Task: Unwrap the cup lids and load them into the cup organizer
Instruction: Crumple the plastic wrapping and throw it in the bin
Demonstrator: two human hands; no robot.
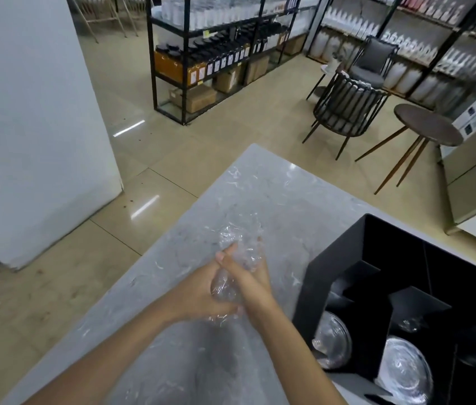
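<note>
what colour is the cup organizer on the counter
The box-shaped cup organizer with dividers is black all over, plain with no pattern; the head view shows it at lower right.

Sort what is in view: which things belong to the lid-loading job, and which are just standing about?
Part of the job:
left hand and right hand, both gripping the crumpled clear wrap
black organizer
clear lids already in its slots
grey counter

Just standing about:
shelf rack of jars and boxes
two chairs
round side table

Left hand, right hand clasped together
</note>
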